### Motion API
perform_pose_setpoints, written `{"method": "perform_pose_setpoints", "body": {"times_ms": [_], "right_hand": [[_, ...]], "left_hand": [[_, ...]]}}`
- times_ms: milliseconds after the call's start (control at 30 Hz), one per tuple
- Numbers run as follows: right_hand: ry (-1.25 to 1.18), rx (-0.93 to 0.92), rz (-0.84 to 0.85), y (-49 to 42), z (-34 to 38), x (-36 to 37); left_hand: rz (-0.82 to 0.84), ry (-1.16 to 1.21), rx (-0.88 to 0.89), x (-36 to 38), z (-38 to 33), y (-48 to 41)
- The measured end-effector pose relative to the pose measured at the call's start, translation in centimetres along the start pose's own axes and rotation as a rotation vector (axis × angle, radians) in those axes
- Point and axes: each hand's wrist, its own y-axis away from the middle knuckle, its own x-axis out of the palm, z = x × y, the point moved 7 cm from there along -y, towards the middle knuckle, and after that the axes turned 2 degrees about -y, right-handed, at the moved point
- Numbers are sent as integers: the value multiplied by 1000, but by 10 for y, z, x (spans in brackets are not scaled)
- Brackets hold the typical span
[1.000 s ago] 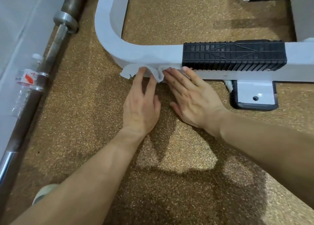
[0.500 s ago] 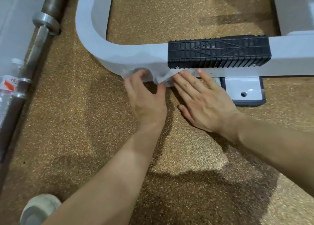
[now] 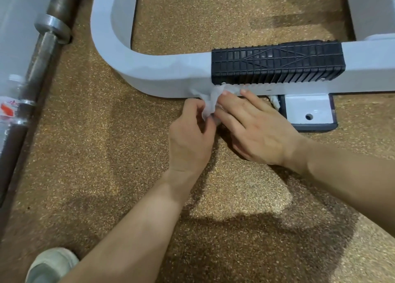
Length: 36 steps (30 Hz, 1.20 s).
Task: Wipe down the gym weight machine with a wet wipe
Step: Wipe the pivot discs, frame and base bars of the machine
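Observation:
The machine's white base frame (image 3: pixel 162 73) curves across the floor, with a black ribbed rubber pad (image 3: pixel 277 62) on its top. A crumpled white wet wipe (image 3: pixel 210 100) lies against the frame's front side just below the pad's left end. My left hand (image 3: pixel 191 137) pinches the wipe's lower bunched part with curled fingers. My right hand (image 3: pixel 256 129) lies beside it with straight fingers, their tips pressing the wipe against the frame.
A white mounting foot (image 3: pixel 307 109) with a bolt hole sticks out from the frame right of my hands. A steel barbell (image 3: pixel 42 54) lies along the left wall, beside a plastic bottle (image 3: pixel 7 109). My shoe (image 3: pixel 51 265) shows at bottom left. The floor is brown speckled rubber.
Both hands slid right along the frame with the wipe. My left hand went from lying flat on the wipe to pinching it into a bunch.

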Motion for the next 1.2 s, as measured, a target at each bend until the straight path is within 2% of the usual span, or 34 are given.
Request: {"method": "perform_pose_setpoints", "body": {"times_ms": [133,233,333,467,533,633,700,767,833,933,1033,1200], "right_hand": [[-309,62,-245,-2,3,-21],[-441,163,-244,-7,1,-21],[-577,302,-210,-8,-6,-21],[-673,425,-250,-12,-10,-24],[-719,477,-288,-14,-13,-28],[-752,491,-336,-14,-13,-34],[-750,472,-354,-10,-12,-35],[-676,415,-320,-6,-10,-32],[-541,345,-222,0,-8,-26],[-391,266,-49,9,-7,-15],[-337,268,80,13,-10,-5],[-432,370,92,12,-19,-1]], "left_hand": [[133,144,-14,-2,-2,-5],[212,219,-9,-3,-3,-6],[187,293,-51,-10,-4,-5],[106,326,-187,-15,-2,-3],[147,317,-241,-9,-1,-1],[265,553,-472,6,-2,7],[256,727,-591,7,-5,8],[213,788,-647,4,-3,6],[194,729,-614,2,1,3],[168,515,-519,0,5,2],[31,291,-488,-6,7,-3],[-209,195,-527,-8,6,-18]]}}
